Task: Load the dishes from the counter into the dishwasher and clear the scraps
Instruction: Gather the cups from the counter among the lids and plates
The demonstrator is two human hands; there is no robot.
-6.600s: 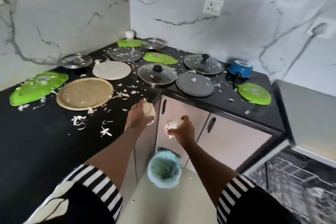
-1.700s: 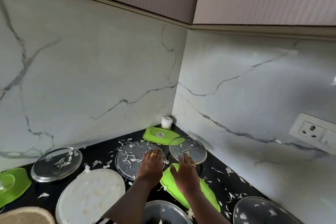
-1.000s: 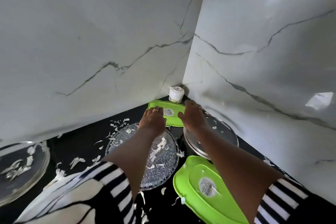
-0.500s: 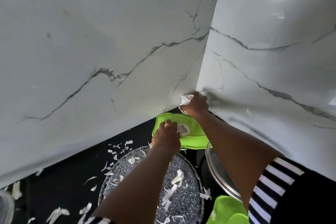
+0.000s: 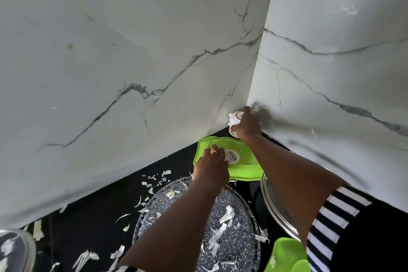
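— Where the walls [image 5: 132, 51] meet, what's happening?
— Right hand [image 5: 246, 127] curls round the white cup [image 5: 234, 117] in the corner of the worktop [image 5: 99, 205]; left hand [image 5: 211, 166] rests loose fingers on the green plate [image 5: 242, 166] beside it; scraps [image 5: 225, 216] litter the speckled plate [image 5: 234, 247].

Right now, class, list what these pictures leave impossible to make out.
Head view only.
Cup: mostly covered by the right hand.
Label on the tray: print too small, left hand overlaps it.
Lid: largely behind the right arm.
Plate: cut by the bottom edge.
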